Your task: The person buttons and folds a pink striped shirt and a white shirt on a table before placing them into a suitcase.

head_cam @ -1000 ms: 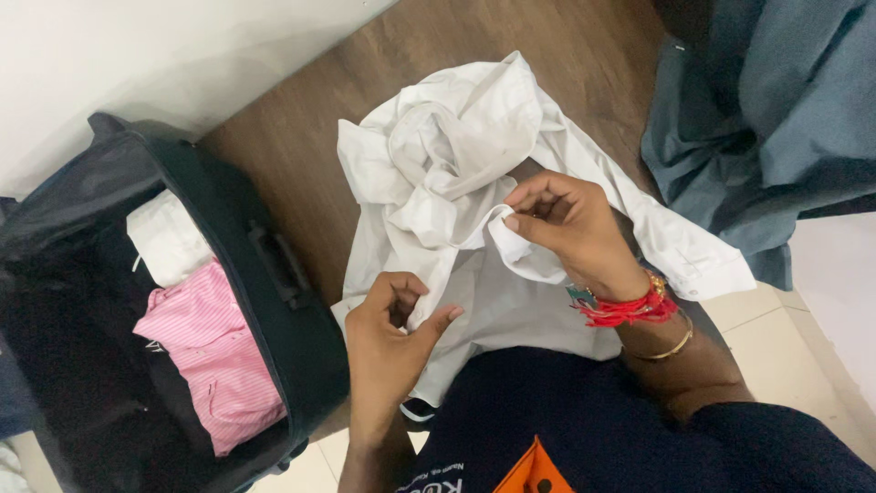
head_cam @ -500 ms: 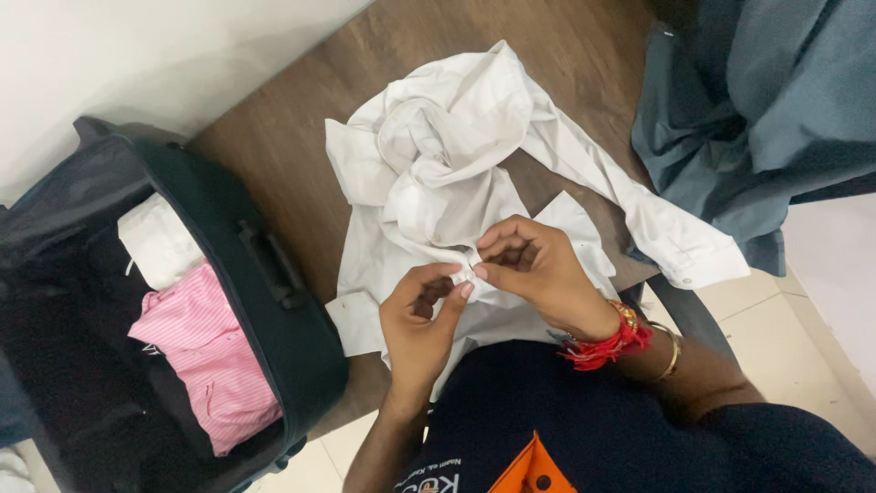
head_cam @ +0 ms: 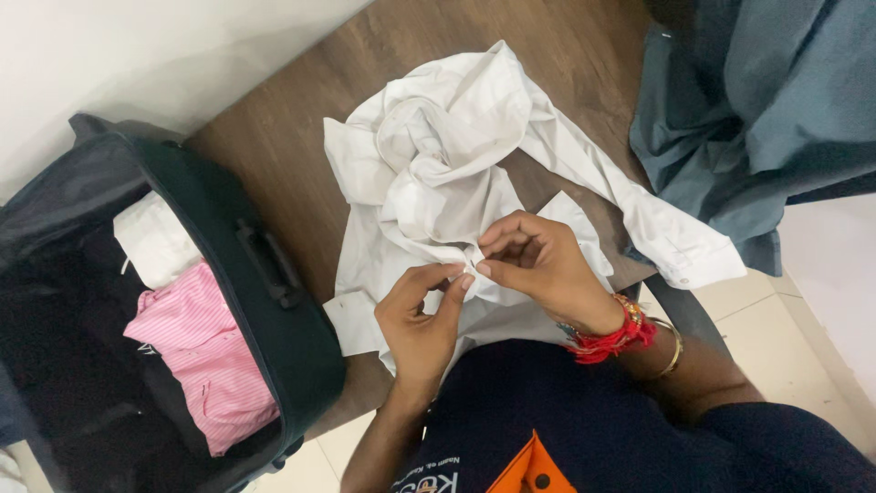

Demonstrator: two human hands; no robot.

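A crumpled white shirt (head_cam: 438, 164) lies on a brown wooden table (head_cam: 274, 173) in front of me. My left hand (head_cam: 420, 324) and my right hand (head_cam: 538, 265) meet at the shirt's front edge, near its lower middle. Both pinch the white fabric between thumb and fingertips, touching each other at one small spot. A sleeve with a buttoned cuff (head_cam: 684, 256) trails off to the right. My right wrist wears red threads and a gold bangle.
An open dark suitcase (head_cam: 265, 301) stands at the left, holding a folded pink striped garment (head_cam: 201, 356) and a white one (head_cam: 155, 239). A grey-blue garment (head_cam: 748, 119) hangs at the upper right. Pale floor tiles show at the bottom right.
A second ago my hands were apart on the shirt. They came together at its front edge and have stayed pinched there, barely moving.
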